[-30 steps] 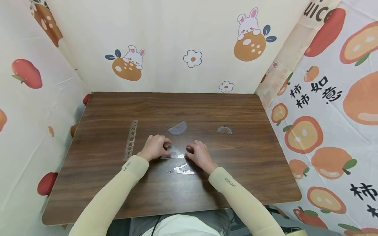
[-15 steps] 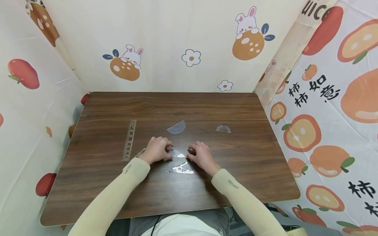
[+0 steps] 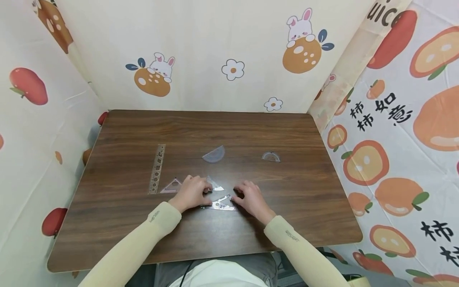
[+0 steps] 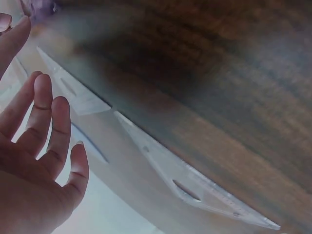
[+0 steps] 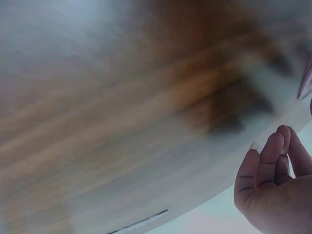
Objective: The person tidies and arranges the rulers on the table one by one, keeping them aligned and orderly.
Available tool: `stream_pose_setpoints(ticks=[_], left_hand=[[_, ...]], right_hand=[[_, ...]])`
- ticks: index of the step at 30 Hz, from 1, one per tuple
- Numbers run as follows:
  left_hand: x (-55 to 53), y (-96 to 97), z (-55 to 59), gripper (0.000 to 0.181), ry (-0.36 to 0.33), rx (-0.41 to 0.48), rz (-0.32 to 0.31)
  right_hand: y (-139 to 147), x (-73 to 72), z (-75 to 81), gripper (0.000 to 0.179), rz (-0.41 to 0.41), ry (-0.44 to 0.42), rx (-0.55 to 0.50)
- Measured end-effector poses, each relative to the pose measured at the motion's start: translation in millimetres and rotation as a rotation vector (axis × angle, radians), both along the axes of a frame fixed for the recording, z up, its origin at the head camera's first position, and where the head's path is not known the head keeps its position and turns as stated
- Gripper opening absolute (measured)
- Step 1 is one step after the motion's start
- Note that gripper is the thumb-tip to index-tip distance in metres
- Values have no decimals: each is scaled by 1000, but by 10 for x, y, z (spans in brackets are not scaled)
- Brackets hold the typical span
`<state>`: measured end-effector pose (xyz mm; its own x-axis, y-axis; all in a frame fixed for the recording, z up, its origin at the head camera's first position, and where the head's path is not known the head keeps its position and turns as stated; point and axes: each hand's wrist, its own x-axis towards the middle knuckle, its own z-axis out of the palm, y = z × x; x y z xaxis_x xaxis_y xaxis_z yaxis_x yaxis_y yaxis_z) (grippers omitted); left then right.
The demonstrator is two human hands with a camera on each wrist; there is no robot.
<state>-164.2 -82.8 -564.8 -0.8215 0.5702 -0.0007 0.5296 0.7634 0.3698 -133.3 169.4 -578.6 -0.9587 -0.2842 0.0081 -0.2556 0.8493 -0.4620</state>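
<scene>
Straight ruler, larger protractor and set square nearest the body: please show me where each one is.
Straight ruler (image 3: 157,169): head view, near the middle of its length.
Larger protractor (image 3: 214,155): head view, middle of its half-round plate.
Set square nearest the body (image 3: 223,206): head view, lower strip.

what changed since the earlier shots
The left hand and right hand drew toward the person, from the far clear plastic triangle to the near clear plastic triangle, uncovering a pinkish transparent triangle. Whether anything was released is unclear. Both clear triangles, the long clear plastic ruler and both translucent plastic protractors stayed.
</scene>
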Motion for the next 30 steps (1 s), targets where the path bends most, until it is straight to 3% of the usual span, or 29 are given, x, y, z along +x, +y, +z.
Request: stream_pose_setpoints(ticks=[7,20,26,30], left_hand=[[120,-15,-66,46,43,-14,-30],[285,84,-216,52,150,34,-47],[319,161,-256,51,199,49,-25],[331,200,-283,45,199,106,-12]], right_hand=[[54,122,-39,42,-17,-31,54],[-9,351,-96,62,20,71,228],[-53,416,-132,59,-1,95,212],[-78,436,-126,52,-9,110,179]])
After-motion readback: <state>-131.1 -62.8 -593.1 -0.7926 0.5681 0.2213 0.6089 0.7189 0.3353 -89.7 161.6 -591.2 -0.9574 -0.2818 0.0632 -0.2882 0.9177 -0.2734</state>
